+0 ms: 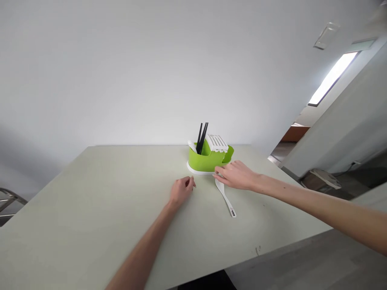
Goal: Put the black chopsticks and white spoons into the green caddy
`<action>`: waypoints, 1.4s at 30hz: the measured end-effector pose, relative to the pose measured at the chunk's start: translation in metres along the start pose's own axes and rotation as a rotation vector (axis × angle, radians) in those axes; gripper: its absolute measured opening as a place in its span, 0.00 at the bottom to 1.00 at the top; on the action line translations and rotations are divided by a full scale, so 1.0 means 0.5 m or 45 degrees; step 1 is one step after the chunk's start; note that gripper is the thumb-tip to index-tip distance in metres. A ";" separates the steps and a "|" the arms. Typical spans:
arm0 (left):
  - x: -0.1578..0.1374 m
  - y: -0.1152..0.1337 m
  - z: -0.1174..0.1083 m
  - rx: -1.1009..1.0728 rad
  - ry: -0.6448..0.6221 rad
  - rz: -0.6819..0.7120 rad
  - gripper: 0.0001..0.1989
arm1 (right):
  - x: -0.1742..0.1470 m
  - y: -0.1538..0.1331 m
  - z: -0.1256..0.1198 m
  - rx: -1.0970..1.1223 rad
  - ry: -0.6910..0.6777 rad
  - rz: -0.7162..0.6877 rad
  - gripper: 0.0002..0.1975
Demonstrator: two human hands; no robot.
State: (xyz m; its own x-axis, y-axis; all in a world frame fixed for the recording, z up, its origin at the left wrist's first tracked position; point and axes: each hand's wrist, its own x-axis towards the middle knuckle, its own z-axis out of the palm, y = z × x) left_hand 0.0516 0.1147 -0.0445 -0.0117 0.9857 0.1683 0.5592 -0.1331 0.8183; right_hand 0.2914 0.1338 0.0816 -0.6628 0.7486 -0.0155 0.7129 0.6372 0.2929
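A white plastic spoon (pixel 226 199) with a dark label near its handle end lies on the table, its bowl pointing to the far side. At the bowl end is my right hand (pixel 234 175), with bent thumb and fingers pinched at its tip; the exact contact is partly covered. My left hand (pixel 181 190) rests on the table to the left, fingers curled, with nothing visible in it. Just beyond both hands stands a green utensil holder (pixel 202 162) on a white base. It contains black chopsticks (pixel 202 137) and another white utensil (pixel 192 145).
A white slotted cover (pixel 217 143) sits on the holder's middle. The pale table (pixel 115 193) meets a grey-white wall (pixel 151 72) behind the holder. Part of a metal-framed chair (pixel 10 199) shows at far left. A doorway and floor lie to the right.
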 end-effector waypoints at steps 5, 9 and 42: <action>0.001 0.006 -0.001 0.012 0.009 0.003 0.24 | -0.021 0.005 0.084 0.218 -0.273 0.383 0.25; 0.002 0.011 -0.003 0.012 0.020 0.014 0.24 | -0.007 -0.007 0.132 0.446 -0.275 0.478 0.26; -0.007 0.002 -0.001 0.025 0.020 0.006 0.25 | 0.149 -0.021 -0.065 0.243 0.529 0.145 0.19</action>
State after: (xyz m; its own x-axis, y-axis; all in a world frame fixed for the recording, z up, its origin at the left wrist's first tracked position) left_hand 0.0520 0.1111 -0.0439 -0.0217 0.9833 0.1809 0.5751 -0.1357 0.8067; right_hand 0.2269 0.1767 0.1086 -0.5854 0.7041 0.4019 0.7902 0.6064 0.0886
